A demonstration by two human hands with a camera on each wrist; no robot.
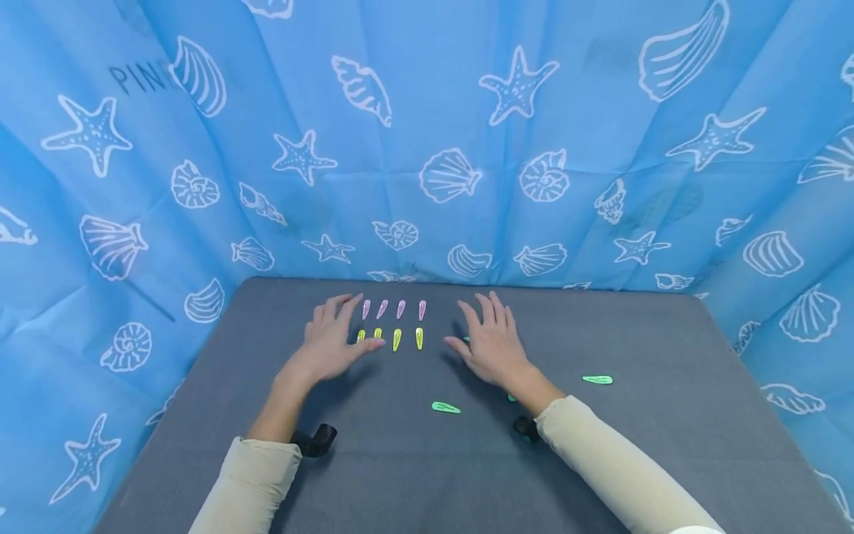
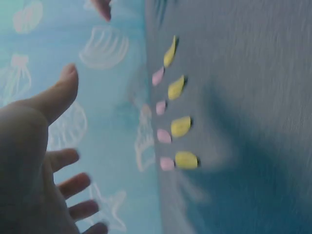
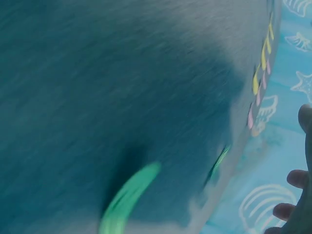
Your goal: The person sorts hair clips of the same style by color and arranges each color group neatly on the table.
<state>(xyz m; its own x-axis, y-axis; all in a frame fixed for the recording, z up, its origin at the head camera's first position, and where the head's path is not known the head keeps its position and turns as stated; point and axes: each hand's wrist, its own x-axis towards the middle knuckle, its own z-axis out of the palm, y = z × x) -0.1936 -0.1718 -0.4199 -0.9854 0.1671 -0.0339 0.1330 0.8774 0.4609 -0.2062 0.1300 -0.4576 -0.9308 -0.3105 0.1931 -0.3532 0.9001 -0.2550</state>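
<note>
My left hand (image 1: 328, 343) hovers with spread fingers at the left end of two rows of hair clips, holding nothing. Several pink hair clips (image 1: 401, 309) form the far row and several yellow hair clips (image 1: 396, 340) the near one; the thumb overlaps the yellow row in the head view. Right of the rows, my right hand (image 1: 492, 345) is held over the table with fingers apart and nothing in them. Green hair clips lie scattered around it: one (image 1: 445, 407) nearer me, one (image 1: 597, 380) to the right, others partly hidden beneath the hand and wrist.
The grey table (image 1: 400, 475) ends at a blue curtain (image 1: 414, 133) printed with white shells and starfish, which also hangs along both sides. Black wrist-camera mounts (image 1: 316, 440) stick out under both wrists, close over the table.
</note>
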